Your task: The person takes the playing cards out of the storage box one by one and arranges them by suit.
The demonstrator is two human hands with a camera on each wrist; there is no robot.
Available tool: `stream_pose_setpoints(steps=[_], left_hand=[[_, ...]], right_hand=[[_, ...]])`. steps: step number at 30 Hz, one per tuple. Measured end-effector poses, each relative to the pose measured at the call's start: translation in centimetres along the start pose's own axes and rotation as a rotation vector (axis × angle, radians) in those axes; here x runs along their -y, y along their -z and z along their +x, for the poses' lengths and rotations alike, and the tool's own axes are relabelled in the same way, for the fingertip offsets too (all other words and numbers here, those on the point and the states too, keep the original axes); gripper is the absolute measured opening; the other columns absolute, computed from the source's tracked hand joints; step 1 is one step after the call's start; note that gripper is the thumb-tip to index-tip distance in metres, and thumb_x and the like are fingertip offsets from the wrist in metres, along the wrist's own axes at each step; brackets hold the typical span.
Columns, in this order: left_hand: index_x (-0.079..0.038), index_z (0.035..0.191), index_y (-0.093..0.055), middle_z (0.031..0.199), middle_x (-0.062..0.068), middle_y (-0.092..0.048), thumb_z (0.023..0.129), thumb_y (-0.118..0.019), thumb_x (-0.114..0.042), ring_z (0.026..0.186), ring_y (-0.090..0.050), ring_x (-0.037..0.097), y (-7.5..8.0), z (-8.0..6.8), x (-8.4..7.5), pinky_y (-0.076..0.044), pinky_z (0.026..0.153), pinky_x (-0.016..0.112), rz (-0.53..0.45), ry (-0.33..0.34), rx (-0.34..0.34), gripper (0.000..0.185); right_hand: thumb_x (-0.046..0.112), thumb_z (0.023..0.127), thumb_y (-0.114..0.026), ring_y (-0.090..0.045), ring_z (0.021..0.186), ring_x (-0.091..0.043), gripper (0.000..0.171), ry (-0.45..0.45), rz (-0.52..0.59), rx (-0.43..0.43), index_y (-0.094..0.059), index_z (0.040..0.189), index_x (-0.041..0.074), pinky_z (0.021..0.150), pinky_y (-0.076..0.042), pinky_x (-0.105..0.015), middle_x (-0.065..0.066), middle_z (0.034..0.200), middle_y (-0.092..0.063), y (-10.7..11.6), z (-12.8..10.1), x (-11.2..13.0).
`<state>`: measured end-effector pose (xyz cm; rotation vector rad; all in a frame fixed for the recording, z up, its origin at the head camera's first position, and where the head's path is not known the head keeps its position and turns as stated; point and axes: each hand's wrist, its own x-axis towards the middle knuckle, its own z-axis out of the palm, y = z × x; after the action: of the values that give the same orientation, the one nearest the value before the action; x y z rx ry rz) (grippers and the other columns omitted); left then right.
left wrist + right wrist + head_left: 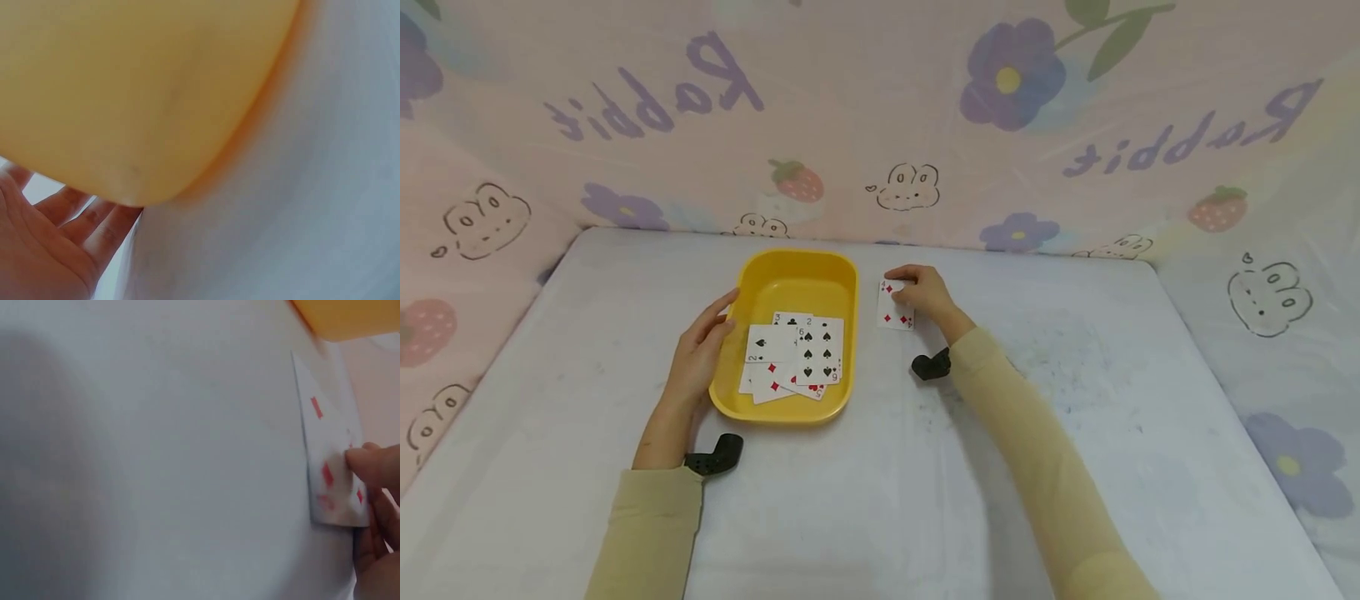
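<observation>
My right hand [925, 290] pinches a playing card [887, 318], the four of diamonds, to the right of a yellow tray [790, 265]. In the right wrist view the thumb lies on the printed face of the card [319, 456], with the other fingers at its far edge and partly behind it. My left hand [694, 354] touches the left side of the tray. The left wrist view shows its fingers [106, 234] fairly straight against the outer wall of the tray [137, 106]. Several face-up cards [817, 354] overlap in the tray's near half, including a six of spades and a two of spades.
A white-covered table [850, 508] lies under everything. A printed curtain [850, 92] with rabbits and flowers stands behind it and at both sides. Black wrist devices [718, 454] sit at both wrists, close above the table.
</observation>
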<state>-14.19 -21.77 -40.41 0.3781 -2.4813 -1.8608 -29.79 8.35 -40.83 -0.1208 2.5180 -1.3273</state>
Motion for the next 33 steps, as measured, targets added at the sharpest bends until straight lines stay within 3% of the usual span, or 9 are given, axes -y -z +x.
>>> stream_pose_setpoints(steps=[4, 11, 19, 25, 33], left_hand=[[-0.038, 0.146, -0.039, 0.147, 0.008, -0.039, 0.102, -0.038, -0.032, 0.122, -0.038, 0.022, -0.1, -0.2, 0.1, -0.038, 0.105, 0.033, -0.013, -0.006, 0.004, 0.044], [-0.038, 0.146, -0.039, 0.148, 0.008, -0.039, 0.102, -0.037, -0.033, 0.124, -0.038, 0.024, 0.0, -0.2, 0.0, -0.036, 0.109, 0.041, -0.005, -0.008, 0.0, 0.044], [-0.037, 0.146, -0.039, 0.152, 0.005, -0.036, 0.102, -0.037, -0.033, 0.127, -0.039, 0.026, 0.1, 0.1, 0.1, -0.032, 0.113, 0.045, -0.002, -0.016, -0.013, 0.044], [-0.036, 0.146, -0.04, 0.157, -0.001, -0.029, 0.102, -0.038, -0.033, 0.137, -0.029, 0.026, 0.1, 0.1, 0.2, -0.025, 0.116, 0.048, -0.014, -0.018, -0.015, 0.044], [-0.034, 0.146, -0.04, 0.156, 0.0, -0.03, 0.102, -0.039, -0.031, 0.138, -0.029, 0.027, -0.2, 0.1, 0.0, -0.024, 0.116, 0.048, -0.012, -0.024, -0.014, 0.044]], right_hand=[[0.0, 0.084, -0.065, -0.048, 0.114, -0.024, 0.037, -0.007, 0.018, -0.025, -0.065, 0.12, 0.008, 0.103, -0.041, -0.036, -0.008, 0.13, -0.058, -0.3, -0.1, 0.1], [0.008, 0.086, -0.062, -0.045, 0.125, -0.027, 0.035, 0.016, 0.065, -0.081, -0.065, 0.121, 0.01, 0.11, -0.035, -0.04, -0.01, 0.132, -0.056, -0.3, -1.0, 1.3], [0.012, 0.087, -0.064, -0.054, 0.109, -0.024, 0.034, 0.035, 0.218, -0.105, -0.065, 0.12, 0.006, 0.098, -0.047, -0.034, -0.01, 0.124, -0.06, -1.2, -2.7, 5.8], [0.013, 0.088, -0.063, -0.057, 0.107, -0.026, 0.03, 0.036, 0.315, -0.072, -0.065, 0.118, 0.007, 0.097, -0.048, -0.032, -0.009, 0.119, -0.063, -2.7, -3.8, 9.1], [0.009, 0.088, -0.062, -0.055, 0.109, -0.031, 0.031, 0.041, 0.359, 0.019, -0.064, 0.118, 0.0, 0.094, -0.049, -0.029, -0.011, 0.116, -0.064, -5.1, -4.2, 10.7]])
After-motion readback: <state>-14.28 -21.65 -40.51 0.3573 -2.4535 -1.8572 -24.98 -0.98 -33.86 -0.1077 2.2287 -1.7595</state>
